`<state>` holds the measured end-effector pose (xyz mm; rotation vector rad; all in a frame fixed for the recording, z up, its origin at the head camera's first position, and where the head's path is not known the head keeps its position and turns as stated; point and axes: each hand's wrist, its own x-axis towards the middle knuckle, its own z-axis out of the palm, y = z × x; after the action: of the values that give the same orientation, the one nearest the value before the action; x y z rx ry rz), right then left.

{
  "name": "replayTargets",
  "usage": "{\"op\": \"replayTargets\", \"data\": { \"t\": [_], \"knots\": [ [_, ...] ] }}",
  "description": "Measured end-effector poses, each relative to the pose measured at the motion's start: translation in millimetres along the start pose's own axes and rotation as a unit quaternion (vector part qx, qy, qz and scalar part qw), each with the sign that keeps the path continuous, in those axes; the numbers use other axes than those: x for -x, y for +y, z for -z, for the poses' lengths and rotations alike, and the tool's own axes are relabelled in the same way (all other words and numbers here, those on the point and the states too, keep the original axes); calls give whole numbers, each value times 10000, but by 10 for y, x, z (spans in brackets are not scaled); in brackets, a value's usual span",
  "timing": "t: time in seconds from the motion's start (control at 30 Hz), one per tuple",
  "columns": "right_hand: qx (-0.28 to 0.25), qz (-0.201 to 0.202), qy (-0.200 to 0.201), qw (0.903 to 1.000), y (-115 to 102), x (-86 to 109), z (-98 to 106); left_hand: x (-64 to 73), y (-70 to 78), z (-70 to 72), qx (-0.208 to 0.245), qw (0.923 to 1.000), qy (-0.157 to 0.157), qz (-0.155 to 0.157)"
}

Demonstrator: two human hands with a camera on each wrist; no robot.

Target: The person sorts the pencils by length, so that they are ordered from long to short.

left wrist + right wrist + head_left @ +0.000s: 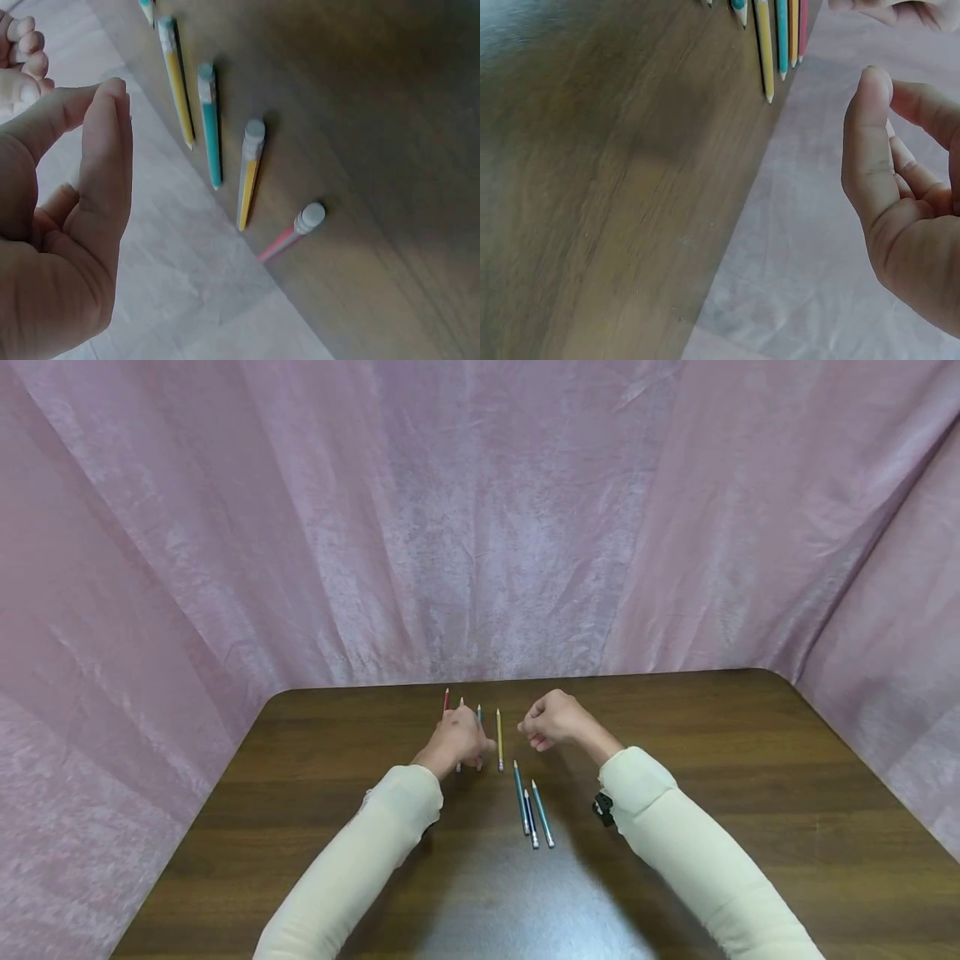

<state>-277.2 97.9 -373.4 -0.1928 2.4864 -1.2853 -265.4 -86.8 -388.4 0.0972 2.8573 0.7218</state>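
We have our left grip (pixel 460 735) raised over the far row of pencils, with thumb and forefinger tips together and nothing to be seen between them. From the head view it covers the near part of the red pencil (pixel 447 700) and the middles of the orange pencil (pixel 462 702) and the teal pencil (pixel 479 714). The yellow pencil (pixel 500 739) lies just right of our left fingertips, between both grips.

Our right grip (pixel 557 720) hangs to the right of the yellow pencil, apart from it, its thumb and forefinger also meeting on nothing we can see.

Nearer on the bench (pixel 300 827), between our sleeves, lie the blue pencil (pixel 521 799), the navy pencil (pixel 531 819) and the light blue pencil (pixel 542 813), left to right. We cannot tell whether these touch. All seven point far. A pink curtain (pixel 480 527) hangs beyond the far edge.
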Motion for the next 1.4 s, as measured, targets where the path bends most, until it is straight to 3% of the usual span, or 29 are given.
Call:
{"op": "replayTargets", "data": {
  "t": [0.3,0.53,1.0,1.23,1.4],
  "knots": [
    [42,37,-69,10000,86,223,11,144,110,-157,534,9978,-372,-111],
    [-147,42,-25,9999,256,383,-38,216,167,-311,371,9980,-457,-231],
    [-196,-173,-197,9995,472,537,-252,201,260,-496,593,9957,-684,-177],
    [104,-353,-479,9982,493,586,-330,205,315,-545,674,9947,-748,-195],
    [354,-371,-385,9979,505,601,-372,206,358,-589,717,9951,-681,-42]
  ]
}}
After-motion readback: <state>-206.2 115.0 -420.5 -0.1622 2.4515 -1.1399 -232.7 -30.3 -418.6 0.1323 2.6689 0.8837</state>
